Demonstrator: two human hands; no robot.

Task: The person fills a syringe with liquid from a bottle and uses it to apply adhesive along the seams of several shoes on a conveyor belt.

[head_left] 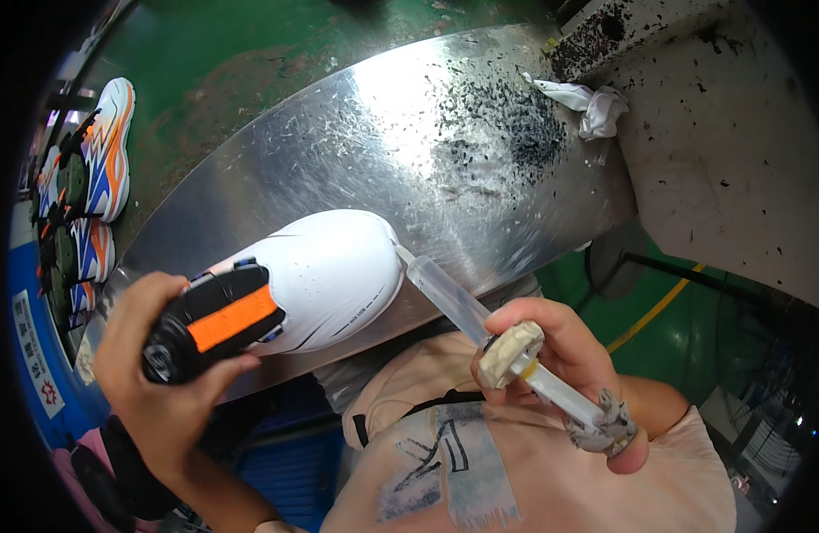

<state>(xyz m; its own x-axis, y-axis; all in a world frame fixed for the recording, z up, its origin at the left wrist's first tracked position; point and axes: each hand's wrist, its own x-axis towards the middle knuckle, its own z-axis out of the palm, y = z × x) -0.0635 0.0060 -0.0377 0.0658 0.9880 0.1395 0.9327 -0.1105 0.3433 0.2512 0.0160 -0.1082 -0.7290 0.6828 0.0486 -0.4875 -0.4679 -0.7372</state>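
A white sports shoe (338,275) with a black and orange tongue lies over the near edge of the metal table, its toe pointing right. My left hand (152,391) is closed round its heel and collar end. In my right hand (565,351) is a clear plastic syringe (449,302) with its plunger drawn partly out. Wads of cream and grey material wrap the syringe's flange and plunger end. The syringe's narrow tip is at the rim of the shoe's toe; whether it touches the shoe, I cannot tell.
The metal table (276,169) carries dark crumbs and scraps. A crumpled white piece of paper or cloth (600,111) lies at its far right, beside a speckled pale panel (711,151). Several similar shoes (110,151) stand at the left, above a blue surface (27,266).
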